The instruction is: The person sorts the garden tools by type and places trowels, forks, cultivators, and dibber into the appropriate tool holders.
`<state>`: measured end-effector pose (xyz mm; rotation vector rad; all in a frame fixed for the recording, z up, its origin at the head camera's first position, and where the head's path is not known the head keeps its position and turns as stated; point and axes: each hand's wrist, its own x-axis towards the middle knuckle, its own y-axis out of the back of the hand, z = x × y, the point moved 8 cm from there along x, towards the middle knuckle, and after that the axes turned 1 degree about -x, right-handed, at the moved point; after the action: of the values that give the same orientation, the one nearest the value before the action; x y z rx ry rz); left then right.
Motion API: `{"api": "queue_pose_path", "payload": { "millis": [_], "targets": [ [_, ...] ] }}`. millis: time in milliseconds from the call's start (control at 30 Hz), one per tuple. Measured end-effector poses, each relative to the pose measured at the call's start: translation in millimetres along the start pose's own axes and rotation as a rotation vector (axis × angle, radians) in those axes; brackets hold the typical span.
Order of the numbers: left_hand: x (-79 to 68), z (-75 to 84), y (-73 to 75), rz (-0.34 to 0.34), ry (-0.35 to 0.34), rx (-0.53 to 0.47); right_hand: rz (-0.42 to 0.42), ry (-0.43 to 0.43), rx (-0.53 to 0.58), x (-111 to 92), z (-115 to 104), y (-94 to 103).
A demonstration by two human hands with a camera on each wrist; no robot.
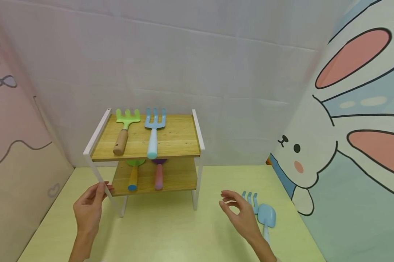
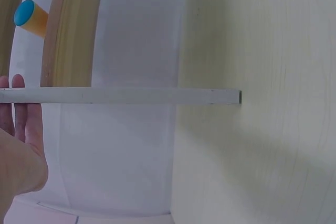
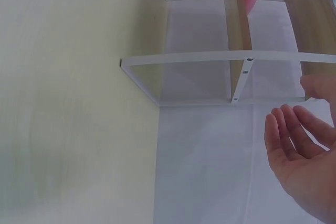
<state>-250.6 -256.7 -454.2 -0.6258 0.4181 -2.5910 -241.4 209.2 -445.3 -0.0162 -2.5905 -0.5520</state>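
Observation:
A two-tier shelf rack (image 1: pixel 180 136) with wooden boards and a white frame stands before me. My left hand (image 1: pixel 89 209) grips its front left leg (image 2: pixel 131 96), the thumb in front and fingers behind. Apart from the rack's right side, my right hand (image 1: pixel 242 216) is held with loosely bent fingers and nothing in it. On the upper board lie a green hand fork (image 1: pixel 121 140) with a wooden handle and a light blue hand fork (image 1: pixel 153 140). The lower board holds a yellow-handled tool (image 1: pixel 133 178) and a pink-handled tool (image 1: pixel 159 177), their heads partly hidden by the upper board.
On the pale table (image 1: pixel 157 233), right of my right hand, lie a light blue shovel (image 1: pixel 266 215) and a blue fork (image 1: pixel 255 203), partly covered by that hand. A white cloth (image 1: pixel 249 91) hangs behind, with a rabbit-printed panel (image 1: pixel 363 174) at the right.

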Motion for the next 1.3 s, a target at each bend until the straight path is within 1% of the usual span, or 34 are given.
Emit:
{"api": "queue_pose_path", "payload": {
  "millis": [167,300,533,700,933,1000,1100,1300],
  "targets": [
    [1.1,-0.5,1.6,0.008,0.006,0.044,0.017,-0.065,-0.017,-9,16,7.7],
    [0.7,-0.5,1.0,0.024,0.022,0.037,0.037,-0.124,-0.04,-16,29,14.5],
    [0.5,-2.4,1.2,0.07,0.06,0.045,0.072,-0.164,-0.103,-30,49,25.6],
    [0.6,-2.9,1.3,0.077,0.077,0.064,0.099,-0.196,-0.132,-39,61,33.2],
    [0.6,-3.3,1.7,0.077,0.087,0.087,0.14,-0.156,-0.132,-48,69,43.3],
    [0.5,-3.5,1.4,0.075,0.088,0.089,0.15,-0.157,-0.133,-51,71,45.5],
    [0.2,-3.5,0.8,0.072,0.09,0.084,0.157,-0.182,-0.141,-55,77,47.7],
    [-0.3,-4.1,1.3,0.082,0.108,0.087,0.156,-0.266,-0.188,-66,92,51.1]
  ]
}}
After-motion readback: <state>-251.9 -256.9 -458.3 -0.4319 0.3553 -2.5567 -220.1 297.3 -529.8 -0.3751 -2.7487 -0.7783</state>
